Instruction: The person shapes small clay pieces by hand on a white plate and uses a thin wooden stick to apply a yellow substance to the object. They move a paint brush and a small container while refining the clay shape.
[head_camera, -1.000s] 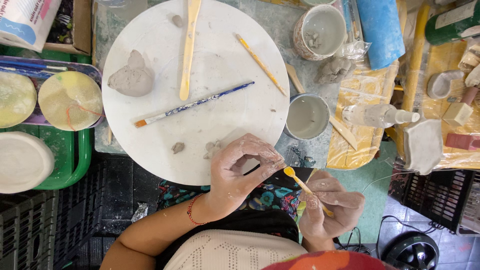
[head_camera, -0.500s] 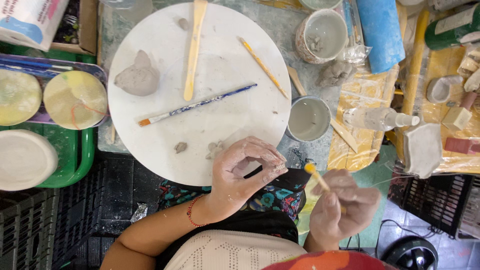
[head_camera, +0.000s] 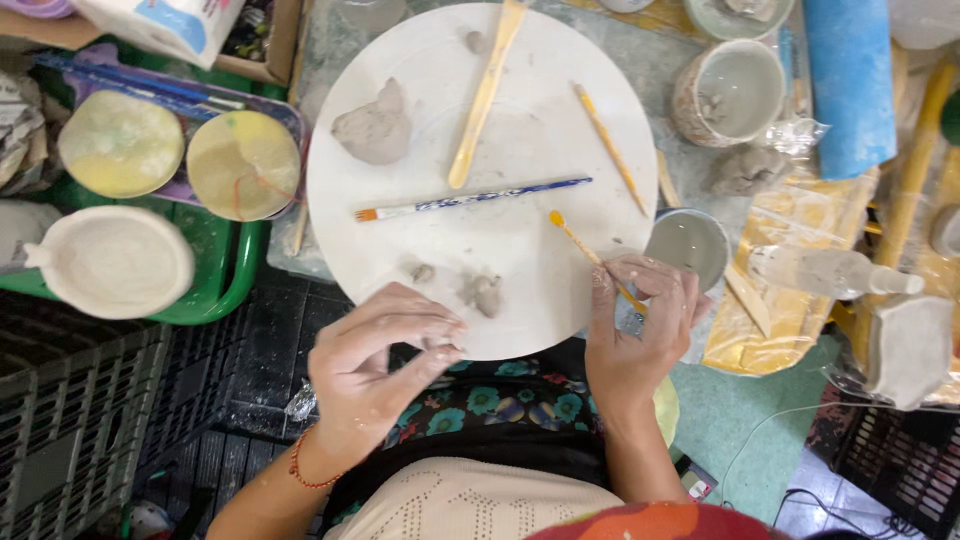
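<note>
Low at centre frame, my left hand pinches a small clay bit; my right hand grips the yellow tool over the round board, shaping underway; next needs steady placement

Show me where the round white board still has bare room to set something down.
On the round white board, the widest free patch lies below the blue brush, left of the small clay bits. A smaller one sits between the clay lump and flat wooden stick. Crowded: the right edge, where the right hand holds a yellow tool.
</note>
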